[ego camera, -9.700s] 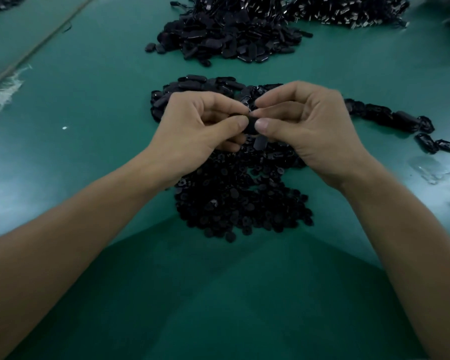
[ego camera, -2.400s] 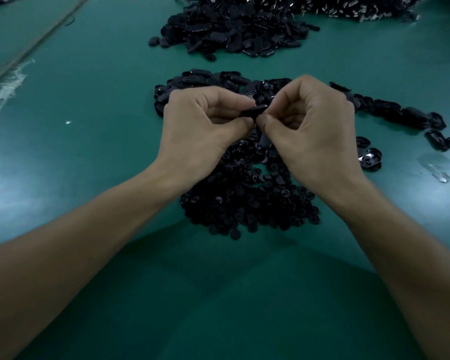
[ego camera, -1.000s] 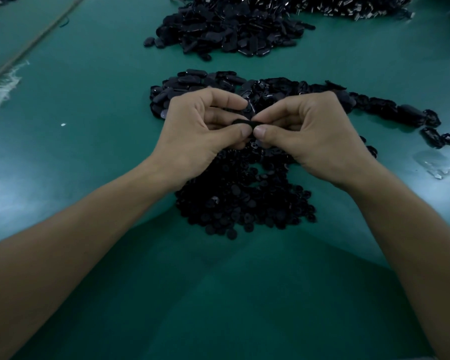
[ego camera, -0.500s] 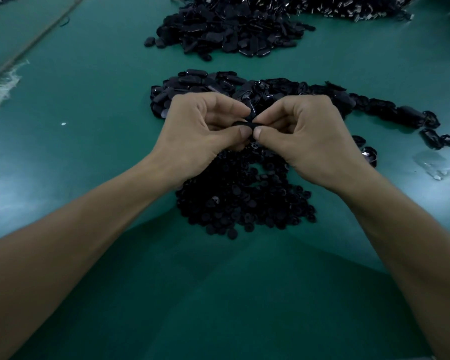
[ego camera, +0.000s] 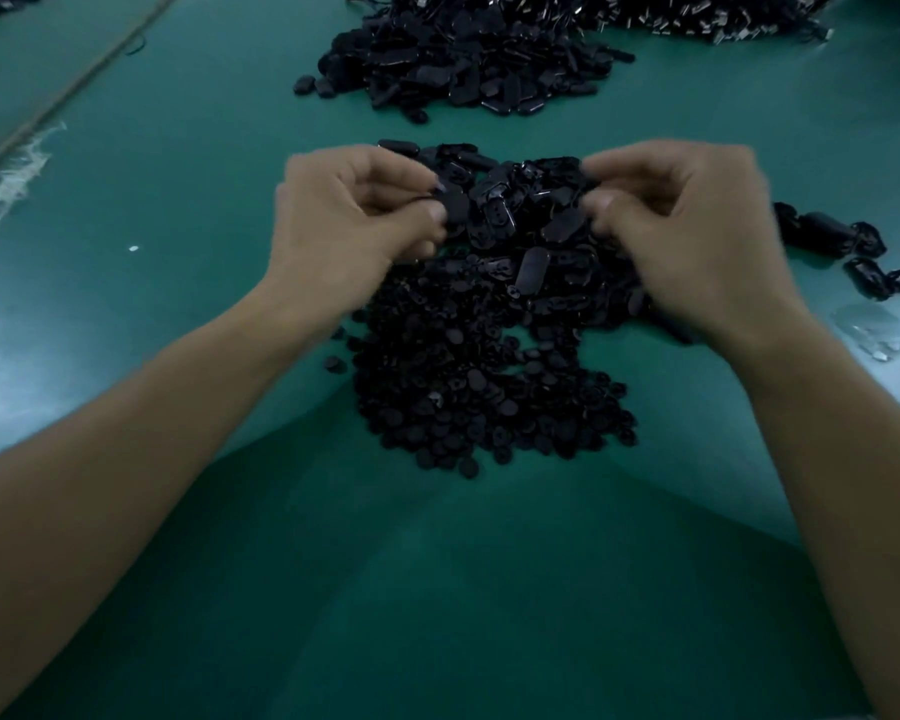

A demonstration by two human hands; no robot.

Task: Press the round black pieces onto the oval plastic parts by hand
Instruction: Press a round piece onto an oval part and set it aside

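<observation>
Left hand (ego camera: 354,231) pinches an oval plastic part (ego camera: 455,207) above round black pieces (ego camera: 468,402) heaped mid worktop (ego camera: 178,210); right hand (ego camera: 692,236) is curled and blurred, its hold unclear.

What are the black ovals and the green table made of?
Ovals: probably hard plastic, slightly glossy, since their edges catch small glints. Table: a green mat, maybe rubber or vinyl, smooth with a soft sheen. The look alone can't settle it.
</observation>
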